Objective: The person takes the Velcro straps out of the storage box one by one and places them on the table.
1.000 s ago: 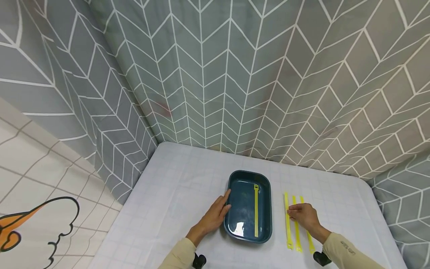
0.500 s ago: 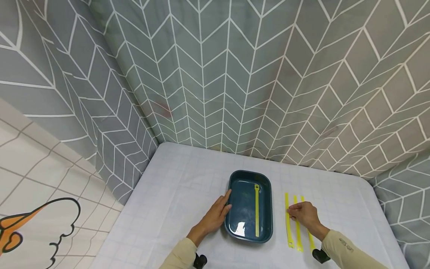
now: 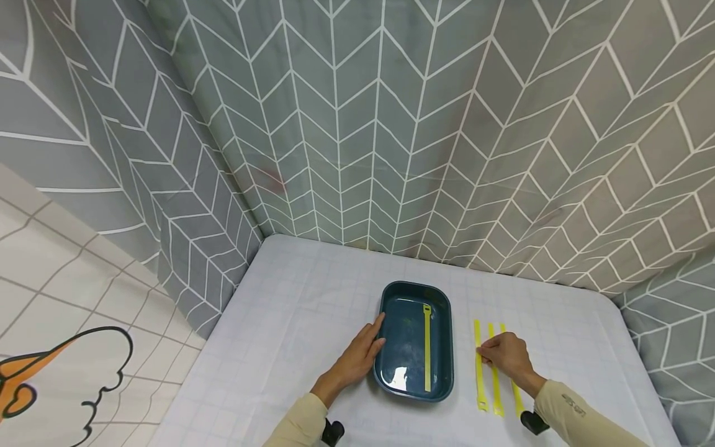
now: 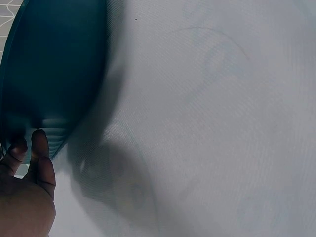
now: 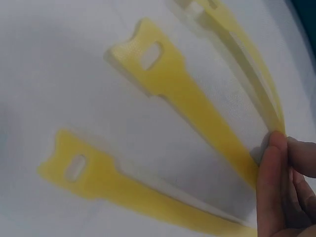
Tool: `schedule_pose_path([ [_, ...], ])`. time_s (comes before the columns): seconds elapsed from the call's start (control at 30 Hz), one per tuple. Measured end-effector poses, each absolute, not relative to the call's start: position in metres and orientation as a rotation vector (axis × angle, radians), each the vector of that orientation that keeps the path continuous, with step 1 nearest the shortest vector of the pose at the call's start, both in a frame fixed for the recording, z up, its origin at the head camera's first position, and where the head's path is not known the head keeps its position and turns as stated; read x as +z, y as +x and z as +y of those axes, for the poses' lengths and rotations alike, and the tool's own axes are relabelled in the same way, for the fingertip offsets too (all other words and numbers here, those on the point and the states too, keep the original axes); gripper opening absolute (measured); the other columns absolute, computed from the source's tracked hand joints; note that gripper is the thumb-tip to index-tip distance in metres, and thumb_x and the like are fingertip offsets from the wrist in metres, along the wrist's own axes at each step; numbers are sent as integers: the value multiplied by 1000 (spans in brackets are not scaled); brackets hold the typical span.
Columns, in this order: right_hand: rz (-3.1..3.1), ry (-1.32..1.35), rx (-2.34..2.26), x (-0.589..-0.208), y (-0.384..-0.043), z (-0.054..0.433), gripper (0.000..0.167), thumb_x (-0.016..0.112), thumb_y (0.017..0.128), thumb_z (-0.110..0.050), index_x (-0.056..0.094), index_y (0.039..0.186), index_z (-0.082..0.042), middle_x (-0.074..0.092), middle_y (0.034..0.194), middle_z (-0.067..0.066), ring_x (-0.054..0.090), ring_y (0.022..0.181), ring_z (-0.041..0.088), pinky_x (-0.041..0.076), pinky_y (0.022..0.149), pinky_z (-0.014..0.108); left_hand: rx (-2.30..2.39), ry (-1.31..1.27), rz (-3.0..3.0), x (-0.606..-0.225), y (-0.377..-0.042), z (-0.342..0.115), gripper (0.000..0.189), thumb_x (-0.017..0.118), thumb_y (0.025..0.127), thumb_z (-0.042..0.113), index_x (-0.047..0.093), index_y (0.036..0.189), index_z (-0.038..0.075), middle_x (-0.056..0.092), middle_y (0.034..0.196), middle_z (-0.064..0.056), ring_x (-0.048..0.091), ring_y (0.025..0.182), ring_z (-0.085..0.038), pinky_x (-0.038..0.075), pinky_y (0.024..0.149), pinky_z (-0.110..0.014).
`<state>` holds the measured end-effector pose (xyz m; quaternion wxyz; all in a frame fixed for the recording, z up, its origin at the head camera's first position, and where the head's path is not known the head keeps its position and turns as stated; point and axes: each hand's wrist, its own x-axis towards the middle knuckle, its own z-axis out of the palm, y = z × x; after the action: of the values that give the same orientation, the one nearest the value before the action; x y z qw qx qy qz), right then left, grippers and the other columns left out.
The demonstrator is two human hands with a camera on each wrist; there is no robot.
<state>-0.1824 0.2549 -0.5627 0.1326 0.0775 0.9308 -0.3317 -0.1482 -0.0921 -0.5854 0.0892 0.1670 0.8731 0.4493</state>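
In the head view my left hand (image 3: pixel 353 359) holds the left side of a dark teal rectangular tray (image 3: pixel 385 388), with the thumb over the rim and fingers along the outer wall. Inside the tray a yellow hook-and-loop cable tie (image 3: pixel 427 351) lies lengthwise. My right hand (image 3: pixel 507 357) pinches the leftmost of the cable ties beside the tray (image 3: pixel 480 385); in the right wrist view this cable tie (image 5: pixel 256 74) bows up off the cloth. Under the hand lie a middle cable tie (image 5: pixel 197 113) and a right-hand cable tie (image 5: pixel 133 190), partly hidden by it.
A white cloth covers the table (image 3: pixel 313 292). Grey curtains with a white chevron pattern (image 3: pixel 357 136) stand along its back and sides. White tiled floor (image 3: pixel 139 347) shows at the left. A small black device (image 3: pixel 534 423) sits at each wrist.
Almost nothing moves: both hands keep their places on the tray and the leftmost cable tie. The view shifts very slightly.
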Motion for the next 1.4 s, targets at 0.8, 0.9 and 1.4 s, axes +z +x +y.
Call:
schedule_pose_path([
  [0.8, 2788, 120, -849, -554, -181, 251, 18, 76, 85, -12, 72, 87, 6, 70, 67, 5, 60, 61, 14, 44, 55, 26, 1358, 503, 2603, -584, -148, -92, 57, 39, 110, 30, 22, 160, 7, 53, 118, -6, 49, 104, -16, 42, 95, -35],
  [0.9, 2809, 71, -864, -551, -183, 251, 21, 76, 85, -11, 71, 91, 8, 72, 73, 9, 65, 63, 16, 46, 56, 25, 1357, 496, 2601, -583, -148, -93, 57, 39, 110, 29, 22, 160, 7, 53, 119, -6, 49, 106, -17, 42, 96, -35],
  [1.4, 2978, -322, -906, -529, -200, 239, 25, 74, 90, -14, 73, 106, 6, 75, 98, 19, 74, 88, 33, 58, 75, 45, 1367, 524, 2598, -582, -146, -93, 57, 38, 110, 27, 22, 159, 4, 53, 116, -4, 48, 101, -13, 41, 92, -31],
])
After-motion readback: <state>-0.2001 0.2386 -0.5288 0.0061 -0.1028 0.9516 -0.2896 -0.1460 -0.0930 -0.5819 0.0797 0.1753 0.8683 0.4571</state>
